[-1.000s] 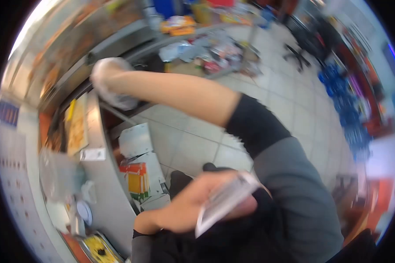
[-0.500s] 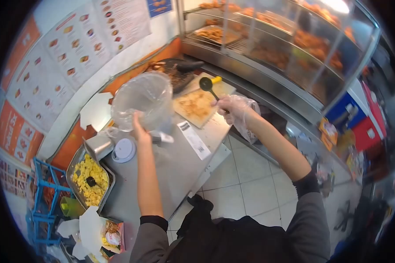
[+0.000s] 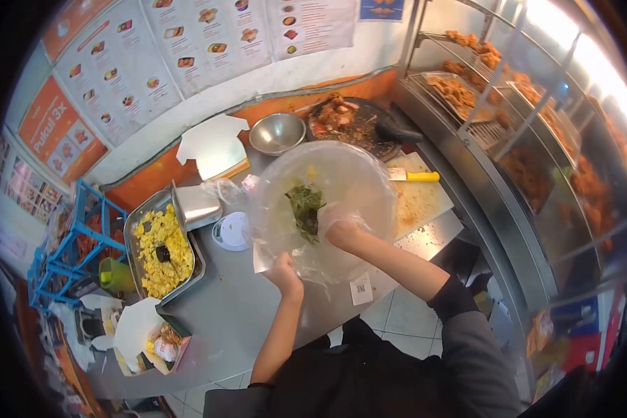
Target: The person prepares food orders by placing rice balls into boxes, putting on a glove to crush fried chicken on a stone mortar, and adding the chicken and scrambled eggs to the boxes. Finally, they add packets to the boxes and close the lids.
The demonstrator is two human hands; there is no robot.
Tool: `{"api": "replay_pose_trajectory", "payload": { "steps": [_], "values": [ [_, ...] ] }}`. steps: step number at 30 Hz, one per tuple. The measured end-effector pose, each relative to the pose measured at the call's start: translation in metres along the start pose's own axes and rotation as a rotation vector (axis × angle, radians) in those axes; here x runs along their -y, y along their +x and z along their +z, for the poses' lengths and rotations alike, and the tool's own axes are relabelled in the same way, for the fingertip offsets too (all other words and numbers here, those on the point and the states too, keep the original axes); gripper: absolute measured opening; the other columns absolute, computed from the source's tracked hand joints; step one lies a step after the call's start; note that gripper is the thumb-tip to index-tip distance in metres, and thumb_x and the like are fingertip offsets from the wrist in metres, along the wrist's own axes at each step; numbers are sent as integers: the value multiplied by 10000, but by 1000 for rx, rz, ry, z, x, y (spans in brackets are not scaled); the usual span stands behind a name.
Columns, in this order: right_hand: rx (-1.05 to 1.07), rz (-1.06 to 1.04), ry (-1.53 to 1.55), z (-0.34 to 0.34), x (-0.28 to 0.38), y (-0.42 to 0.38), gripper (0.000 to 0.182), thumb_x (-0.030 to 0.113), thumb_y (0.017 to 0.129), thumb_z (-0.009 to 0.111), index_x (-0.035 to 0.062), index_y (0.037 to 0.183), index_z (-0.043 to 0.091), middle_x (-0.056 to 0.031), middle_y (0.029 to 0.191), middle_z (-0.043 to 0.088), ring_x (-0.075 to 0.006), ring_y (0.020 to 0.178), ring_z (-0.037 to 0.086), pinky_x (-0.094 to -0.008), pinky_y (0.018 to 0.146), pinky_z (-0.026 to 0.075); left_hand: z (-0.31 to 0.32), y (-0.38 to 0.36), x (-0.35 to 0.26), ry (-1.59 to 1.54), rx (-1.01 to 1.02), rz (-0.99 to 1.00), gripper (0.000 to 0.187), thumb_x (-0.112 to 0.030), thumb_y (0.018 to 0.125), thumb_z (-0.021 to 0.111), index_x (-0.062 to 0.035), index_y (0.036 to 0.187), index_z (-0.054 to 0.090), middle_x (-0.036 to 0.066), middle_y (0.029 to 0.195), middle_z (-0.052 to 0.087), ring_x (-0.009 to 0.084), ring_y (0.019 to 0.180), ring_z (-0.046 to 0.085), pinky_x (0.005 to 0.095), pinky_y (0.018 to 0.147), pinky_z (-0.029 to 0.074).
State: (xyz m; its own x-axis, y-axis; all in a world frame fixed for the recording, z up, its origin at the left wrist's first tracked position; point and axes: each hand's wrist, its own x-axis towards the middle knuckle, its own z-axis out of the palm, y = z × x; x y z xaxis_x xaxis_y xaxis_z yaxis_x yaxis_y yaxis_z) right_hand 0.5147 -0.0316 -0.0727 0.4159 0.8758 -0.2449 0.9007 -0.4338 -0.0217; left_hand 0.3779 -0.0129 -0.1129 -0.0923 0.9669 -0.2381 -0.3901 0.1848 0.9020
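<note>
A large translucent plastic tub [image 3: 369, 184] is tilted toward me over the steel table, with thin clear plastic around its rim. Dark green leafy bits [image 3: 305, 209] lie inside it. My left hand [image 3: 284, 277] is closed on the tub's near rim. Inside the tub is my right hand [image 3: 340, 226], in a clear glove with its fingers curled by the leaves. A dark shape at those fingertips fits the black scoop seen earlier, but its bowl is hidden. Behind the tub, a yellow-handled knife [image 3: 421, 176] lies on a cutting board [image 3: 425, 205].
A tray of yellow scrambled egg [image 3: 164, 251] stands left, beside a white lid [image 3: 230, 231]. A steel bowl [image 3: 277, 133] and a stone mortar [image 3: 376, 143] are at the back. An open food box [image 3: 167, 345] sits near left. A fried-food display case [image 3: 494, 132] borders the right.
My right hand has moved from beside the cutting board into the tub. The tub has come closer and tipped toward me, showing the leaves. The view has shifted, revealing the steel bowl.
</note>
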Motion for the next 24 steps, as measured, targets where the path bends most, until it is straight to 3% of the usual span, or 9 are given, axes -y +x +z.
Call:
{"api": "replay_pose_trajectory", "payload": {
  "steps": [4,5,8,11,14,15,17,21,24],
  "values": [
    [-206,-190,195,28,-6,-10,166,131,767,581,57,863,694,-149,896,685,-296,802,678,-414,645,536,-11,0,20,-84,60,-36,564,125,604,445,65,1161,505,27,878,517,107,682,474,233,551,372],
    [-232,-177,186,35,-13,-4,177,104,825,510,45,866,671,-229,881,657,-371,823,663,-438,687,537,-11,-2,20,-65,99,-19,638,124,577,435,73,1210,487,36,940,529,135,745,514,239,613,419],
    [-113,-196,162,32,-54,10,214,113,833,470,25,876,661,-224,855,658,-375,798,665,-448,669,538,-2,-8,23,-130,-11,27,609,129,620,454,71,1225,487,27,910,552,71,636,452,202,474,303],
    [-225,-17,334,10,-42,-15,210,110,817,489,-13,852,655,-209,791,655,-367,761,668,-448,641,537,3,-14,27,-106,-26,115,648,131,618,454,67,1263,476,35,957,570,71,645,465,200,473,308],
    [-98,-181,179,30,-43,-10,191,101,802,507,-33,818,641,-199,767,649,-357,745,667,-454,621,535,6,-23,29,-51,49,168,630,130,617,456,64,1242,499,39,959,574,72,669,483,198,468,313],
    [-115,42,196,33,-44,-5,174,102,789,521,-18,816,645,-206,770,645,-367,757,665,-454,629,536,7,-27,28,-44,40,169,630,130,617,456,64,1242,499,39,959,574,72,669,483,198,468,313],
    [-119,-87,275,17,-68,-9,172,102,788,523,-14,817,646,-211,770,643,-372,763,663,-454,640,538,13,-36,18,67,147,196,595,128,629,454,62,1217,519,48,977,581,77,685,493,195,492,332],
    [-130,-281,327,12,-70,-16,163,91,776,534,-2,843,651,-214,784,637,-375,762,656,-459,647,537,30,-50,20,101,86,206,582,112,624,429,54,1196,520,44,912,578,85,648,490,197,488,319],
    [-73,-86,524,25,-66,-6,185,56,725,584,-4,894,627,-215,852,636,-382,834,640,-463,708,528,30,-48,38,143,134,305,581,106,630,441,49,1203,523,42,925,584,80,661,495,195,498,331]
  ]
}}
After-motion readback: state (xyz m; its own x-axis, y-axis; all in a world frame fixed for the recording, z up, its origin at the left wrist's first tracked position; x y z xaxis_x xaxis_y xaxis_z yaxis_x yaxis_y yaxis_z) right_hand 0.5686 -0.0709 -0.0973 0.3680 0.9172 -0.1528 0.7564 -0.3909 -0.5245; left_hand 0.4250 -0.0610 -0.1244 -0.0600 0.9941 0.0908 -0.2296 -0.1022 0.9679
